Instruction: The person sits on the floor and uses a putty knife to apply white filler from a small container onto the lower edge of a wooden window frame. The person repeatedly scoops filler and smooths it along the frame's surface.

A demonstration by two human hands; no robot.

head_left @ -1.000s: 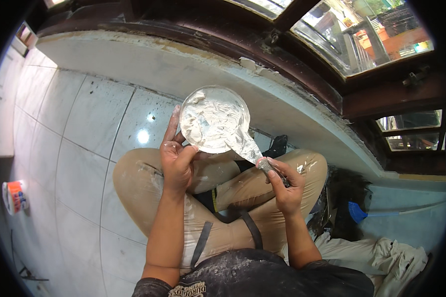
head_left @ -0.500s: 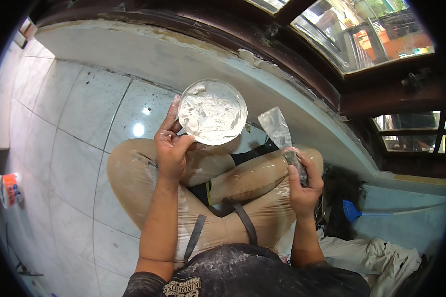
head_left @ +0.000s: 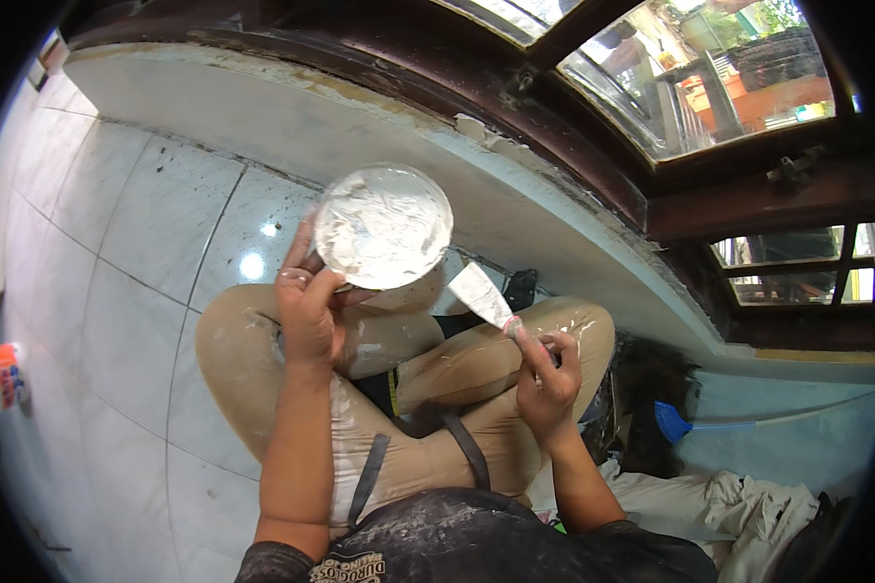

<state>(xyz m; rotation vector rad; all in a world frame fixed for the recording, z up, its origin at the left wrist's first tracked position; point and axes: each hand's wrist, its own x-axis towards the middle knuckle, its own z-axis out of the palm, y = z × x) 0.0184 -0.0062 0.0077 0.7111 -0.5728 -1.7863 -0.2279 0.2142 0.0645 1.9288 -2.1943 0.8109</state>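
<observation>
We look down from head height at a person sitting cross-legged on a pale tiled floor point(head_left: 117, 291), in dusty tan trousers point(head_left: 238, 355). The left hand point(head_left: 309, 306) has its grip on the rim of a round, shallow disc point(head_left: 441, 209), held out in front of the shins beside a low wall point(head_left: 224, 107). White paste point(head_left: 355, 233) lies smeared over most of the disc in streaks, with a thinner, greyer patch near the middle. The right hand point(head_left: 549, 377) has its grip closed around the handle of a putty knife point(head_left: 480, 294); the blade points up and to the left, just beside the disc but apart from it, and looks coated in white. As far as we can judge, the paste is already spread about and a fair amount is unused. Along the wall's top edge, beneath a dark window frame point(head_left: 603, 146), we find a rough, yellowish strip and a flaking chip point(head_left: 472, 126), apparently unfinished; how much of the wall's face is covered, we cannot tell. A white and orange tub point(head_left: 6, 377) stands at far left; a blue broom point(head_left: 673, 422) and crumpled pale cloth point(head_left: 739, 505) lie at right.
</observation>
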